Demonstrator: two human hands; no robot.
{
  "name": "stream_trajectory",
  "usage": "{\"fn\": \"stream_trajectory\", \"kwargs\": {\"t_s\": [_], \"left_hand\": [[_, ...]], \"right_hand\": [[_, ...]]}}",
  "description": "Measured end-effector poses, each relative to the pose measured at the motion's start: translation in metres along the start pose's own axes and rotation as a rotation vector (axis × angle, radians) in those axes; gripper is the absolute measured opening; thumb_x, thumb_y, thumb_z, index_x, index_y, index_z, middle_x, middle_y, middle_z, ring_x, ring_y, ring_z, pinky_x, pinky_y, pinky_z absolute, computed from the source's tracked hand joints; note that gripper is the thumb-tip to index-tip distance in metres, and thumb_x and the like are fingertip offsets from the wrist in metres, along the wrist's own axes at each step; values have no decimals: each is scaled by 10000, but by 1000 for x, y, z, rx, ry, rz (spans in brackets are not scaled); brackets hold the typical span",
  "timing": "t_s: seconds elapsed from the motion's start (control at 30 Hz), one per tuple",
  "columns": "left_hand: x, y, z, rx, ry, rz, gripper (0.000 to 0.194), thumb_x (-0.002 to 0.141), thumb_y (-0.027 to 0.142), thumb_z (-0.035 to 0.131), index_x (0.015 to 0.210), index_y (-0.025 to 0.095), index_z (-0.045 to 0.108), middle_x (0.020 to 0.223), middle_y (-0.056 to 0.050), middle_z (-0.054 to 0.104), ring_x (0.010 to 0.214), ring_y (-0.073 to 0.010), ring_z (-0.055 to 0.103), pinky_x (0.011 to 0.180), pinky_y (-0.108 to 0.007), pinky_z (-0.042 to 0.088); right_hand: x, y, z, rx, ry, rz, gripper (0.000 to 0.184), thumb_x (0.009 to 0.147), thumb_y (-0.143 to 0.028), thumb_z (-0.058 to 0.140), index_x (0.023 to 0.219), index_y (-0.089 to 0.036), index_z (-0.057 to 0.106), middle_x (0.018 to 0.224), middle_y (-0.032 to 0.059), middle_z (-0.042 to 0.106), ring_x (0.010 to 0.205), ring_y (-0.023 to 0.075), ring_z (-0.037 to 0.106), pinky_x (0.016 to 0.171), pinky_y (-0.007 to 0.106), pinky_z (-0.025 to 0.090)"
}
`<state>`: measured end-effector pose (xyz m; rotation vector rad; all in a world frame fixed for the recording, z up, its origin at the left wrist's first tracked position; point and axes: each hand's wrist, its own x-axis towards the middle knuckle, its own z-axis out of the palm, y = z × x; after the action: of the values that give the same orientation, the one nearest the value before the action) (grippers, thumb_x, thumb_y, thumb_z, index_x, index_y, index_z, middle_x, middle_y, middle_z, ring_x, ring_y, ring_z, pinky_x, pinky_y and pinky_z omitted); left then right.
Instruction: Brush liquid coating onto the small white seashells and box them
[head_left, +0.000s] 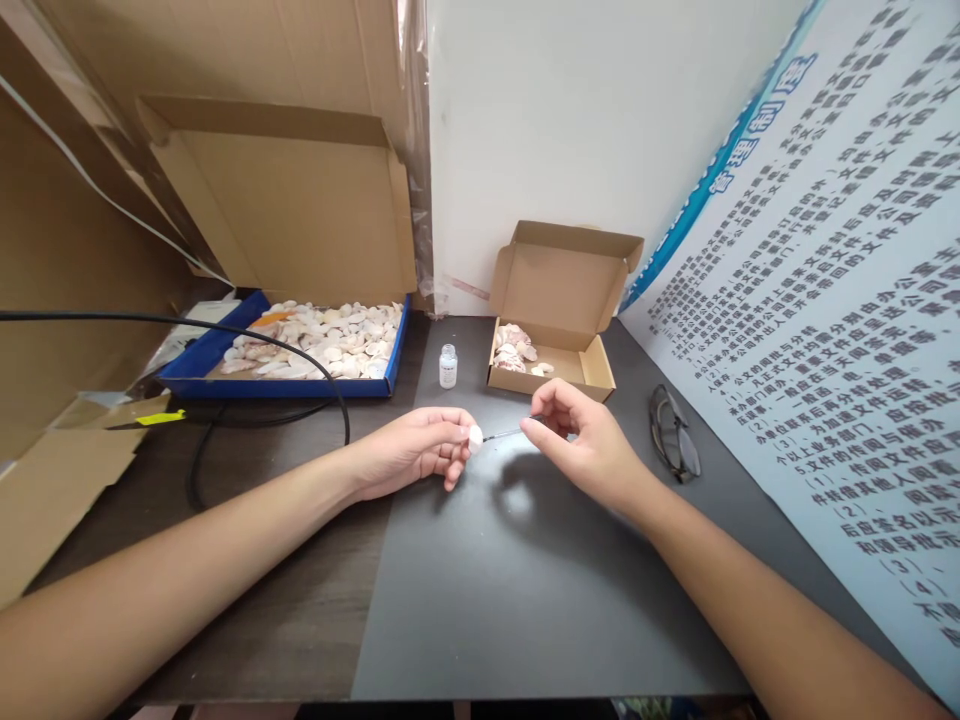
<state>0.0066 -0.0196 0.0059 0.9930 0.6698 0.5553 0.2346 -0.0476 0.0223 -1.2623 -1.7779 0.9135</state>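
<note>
Between the thumb and fingers of my left hand (pixel 427 447) is a small white shell (pixel 475 439). My right hand (pixel 581 435) pinches the dark handle of a thin brush (pixel 502 434). The brush's narrow stem points left, and its tip is at or very near the shell's right edge; I cannot tell whether they touch. Beyond my hands a small whitish bottle (pixel 448 368) stands upright with no cap on its neck. Behind my right hand, an open small cardboard box (pixel 600 368) holds several larger shells (pixel 513 350).
At the back left, a blue-sided box (pixel 277 388) with its lid up holds many pale shells (pixel 337 340). A black cable (pixel 341 390) loops in front of it. Glasses (pixel 675 435) lie at the right, beside a printed poster (pixel 840 330). Cardboard (pixel 67 480) lies at the left.
</note>
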Motion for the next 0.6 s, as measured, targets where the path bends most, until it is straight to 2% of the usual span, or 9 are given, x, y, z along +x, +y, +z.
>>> {"fn": "stream_trajectory", "kwargs": {"t_s": [0.37,0.43,0.6], "left_hand": [[0,1,1,3,-6,-6,135,825,242,680,823,125,613,700,-8,593,551,-89,558,541,-215,513],[0,2,1,2,-7,-7,134,818,239,686,826,125,616,700,-8,595,552,-91,561,540,-213,512],[0,1,1,8,-8,-4,135,811,238,692,822,126,619,699,-9,596,550,-91,563,536,-209,509]], "right_hand": [[2,3,-3,309,-12,-9,196,856,-330,630,860,-210,476,682,-63,433,553,83,377,537,247,332],[2,4,-3,255,-16,7,199,849,-333,636,857,-211,479,676,-62,432,558,88,377,535,248,329],[3,5,0,-66,20,21,175,830,-289,648,823,-212,491,614,-68,420,564,102,374,545,260,309]]}}
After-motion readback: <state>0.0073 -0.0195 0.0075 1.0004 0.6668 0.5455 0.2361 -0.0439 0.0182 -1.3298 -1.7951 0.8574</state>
